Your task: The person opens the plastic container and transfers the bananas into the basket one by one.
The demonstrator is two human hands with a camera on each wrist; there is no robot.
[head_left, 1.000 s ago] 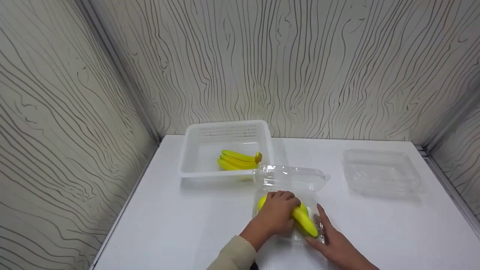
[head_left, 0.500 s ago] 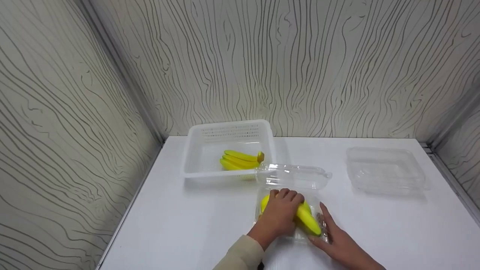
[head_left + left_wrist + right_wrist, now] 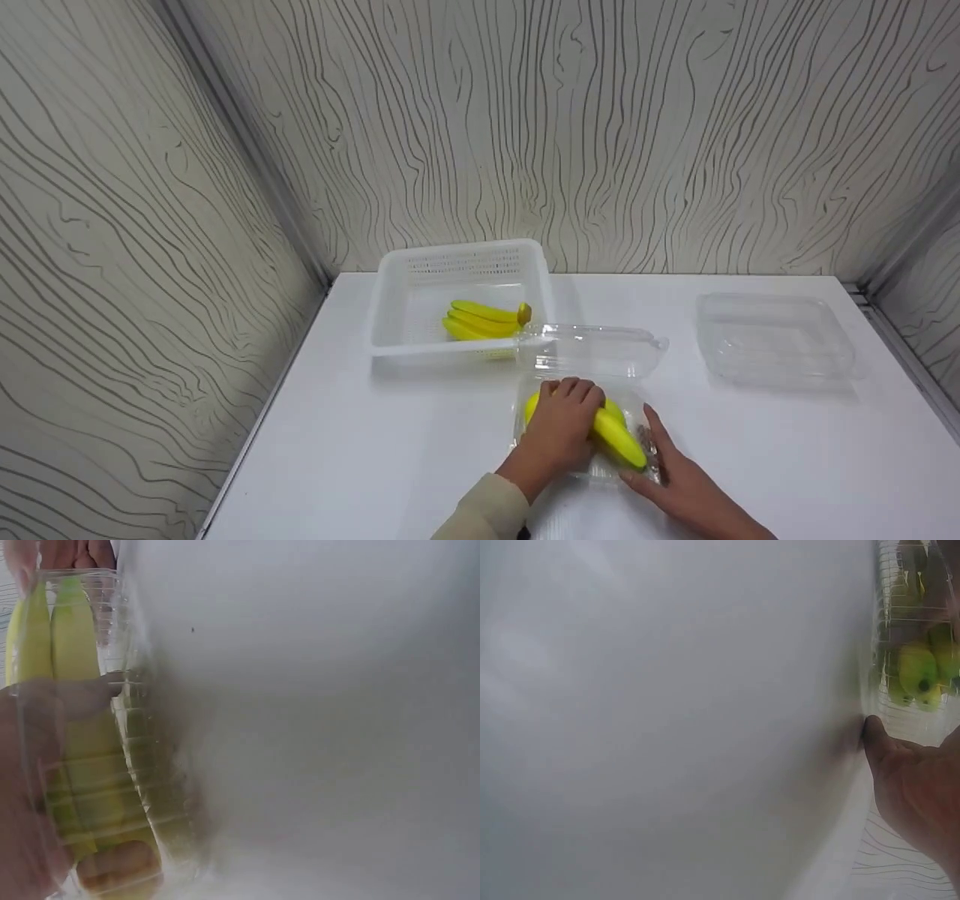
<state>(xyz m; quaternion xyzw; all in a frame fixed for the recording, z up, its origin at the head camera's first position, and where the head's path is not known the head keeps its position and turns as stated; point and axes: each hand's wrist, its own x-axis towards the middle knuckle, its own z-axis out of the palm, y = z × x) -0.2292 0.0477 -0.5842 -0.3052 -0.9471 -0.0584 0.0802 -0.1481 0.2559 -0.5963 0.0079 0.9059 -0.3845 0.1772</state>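
In the head view a bunch of bananas [image 3: 616, 439] lies in the base of an open clear plastic clamshell box [image 3: 600, 474]. My left hand [image 3: 561, 427] grips the bunch from above, its fingers bent over the yellow top. In the left wrist view the bananas [image 3: 82, 735] show through the box's ribbed wall, with the brown stem end [image 3: 120, 870] at the bottom. My right hand [image 3: 679, 480] rests along the box's right end, thumb and forefinger spread and straight. The right wrist view shows that thumb [image 3: 877, 736] close to the box's edge, beside dark banana tips [image 3: 919, 679].
Behind the box, its raised lid [image 3: 592, 352] overlaps the corner of a white basket [image 3: 386, 300] holding another banana bunch [image 3: 484, 321]. A second clear plastic container [image 3: 776, 337] stands at the back right. Patterned walls [image 3: 480, 135] border the white table [image 3: 390, 442].
The whole scene has shifted slightly right in the head view. Both hands keep nearly the same place on the bananas and the box.
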